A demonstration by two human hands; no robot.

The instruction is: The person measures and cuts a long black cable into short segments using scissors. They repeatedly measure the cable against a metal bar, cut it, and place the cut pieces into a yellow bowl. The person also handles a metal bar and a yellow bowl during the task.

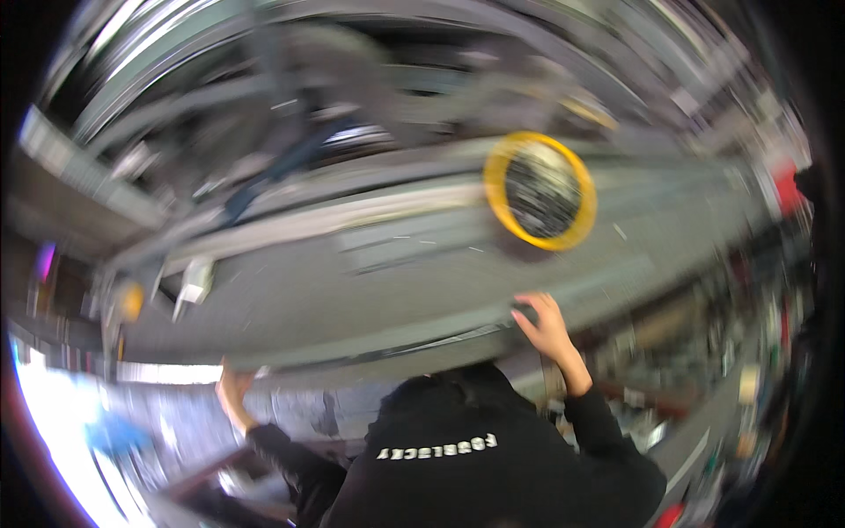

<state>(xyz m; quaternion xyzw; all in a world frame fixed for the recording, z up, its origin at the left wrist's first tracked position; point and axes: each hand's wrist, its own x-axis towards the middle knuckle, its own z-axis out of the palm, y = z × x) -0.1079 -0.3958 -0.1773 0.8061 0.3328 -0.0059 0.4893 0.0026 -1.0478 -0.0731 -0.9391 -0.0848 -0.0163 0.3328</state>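
The whole picture is smeared by motion. My right hand (546, 327) is over the front edge of a long grey work surface (299, 308), thumb and fingers curved apart. A small dark patch shows between them; I cannot make out whether it is a thing or a shadow. Further left, my left hand (233, 392) is at the front edge of the same surface, beside a bright white strip (167, 373). Its fingers are too blurred to tell what they touch. A thin dark strip (422, 343) runs along the edge between both hands.
A yellow-rimmed round basin (576, 224) with dark and silvery bits inside stands on the surface beyond my right hand. A small white object (198, 280) lies at the left. Blurred grey machinery (352, 79) fills the back. Mixed items (678, 352) crowd the right.
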